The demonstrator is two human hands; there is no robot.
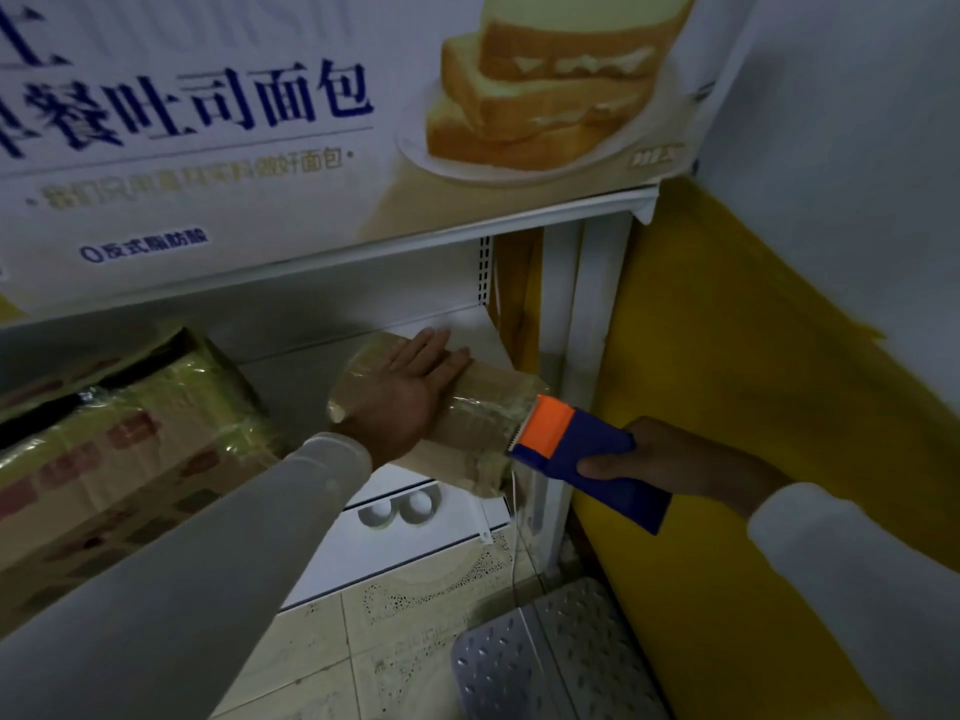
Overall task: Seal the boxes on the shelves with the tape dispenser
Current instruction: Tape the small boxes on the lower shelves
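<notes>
So the landmark here is the small brown cardboard box, wrapped in shiny clear tape and sitting on the white metal shelf. Everything else is placed relative to that.

Way off to its left on the same shelf there's a big cardboard carton, crinkly with glossy yellowish tape over faded red print, with a dark gap along its top seam. Can't see what's inside either box.

The left hand lies flat on top of the small box, palm down, fingers straight and slightly spread, pressing rather than gripping. Pale grey sleeve runs back from it.

Just right of the box, touching its near right corner, is the tape dispenser: smooth dark blue plastic body with an orange front plate and a serrated edge against the taped cardboard. The right hand holds its rear end, thumb curled along the near side, fingers wrapped behind it.

Above the box hangs a white printed banner with blue lettering and a picture of stacked toast slices. Right of the box there's a white shelf upright, then smooth yellow sheeting below a pale wall. Below the box: a lower white shelf front with round cutouts, patterned beige floor tiles, and a grey perforated metal plate.
</notes>
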